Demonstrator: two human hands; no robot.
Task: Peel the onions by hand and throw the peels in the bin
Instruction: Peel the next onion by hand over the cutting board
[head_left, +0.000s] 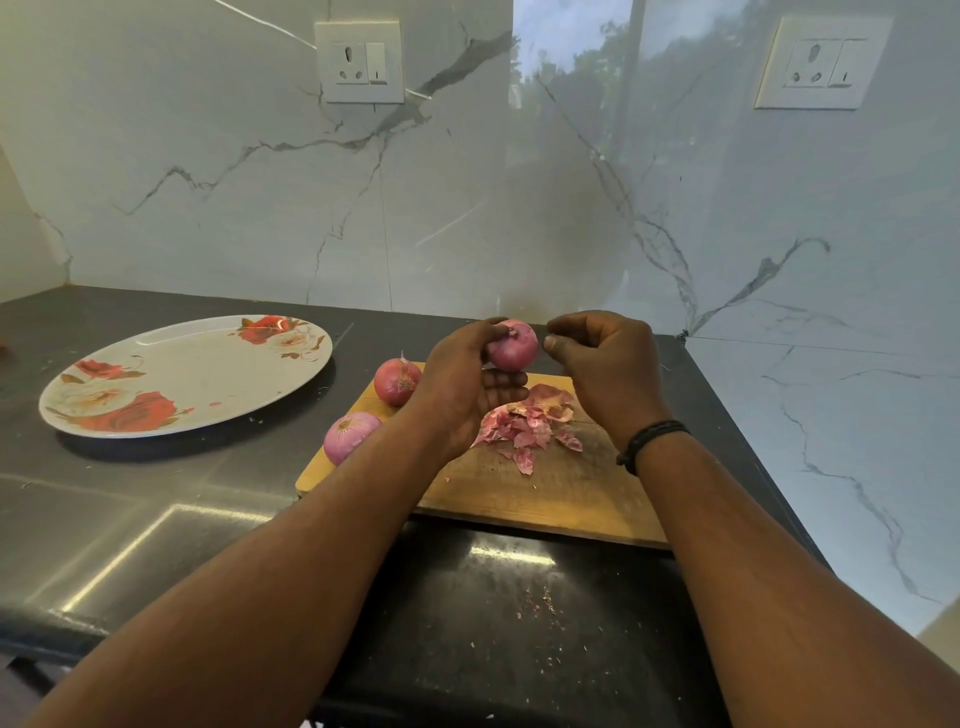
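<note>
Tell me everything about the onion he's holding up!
The held onion is small, round and pinkish-red, with a smooth, slightly shiny skin and a paler patch on top. It is lifted above the wooden board, over the pile of peels. The left hand grips it from the side and below, fingers curled round it. The right hand is close at its other side, thumb and fingers pinched together; whether they touch it is unclear.

Chopping board (545, 483): wood, matt, scuffed. Counter (156, 519) at 7 o'clock: dark stone, polished, glossy w/ reflections. Wall (467, 197) at 12: marble-look, glossy. Plate (182, 374) at 9: smooth, glossy, floral print. Peels (530, 421): papery, dry. Wristband (649, 441): braided cord.
</note>
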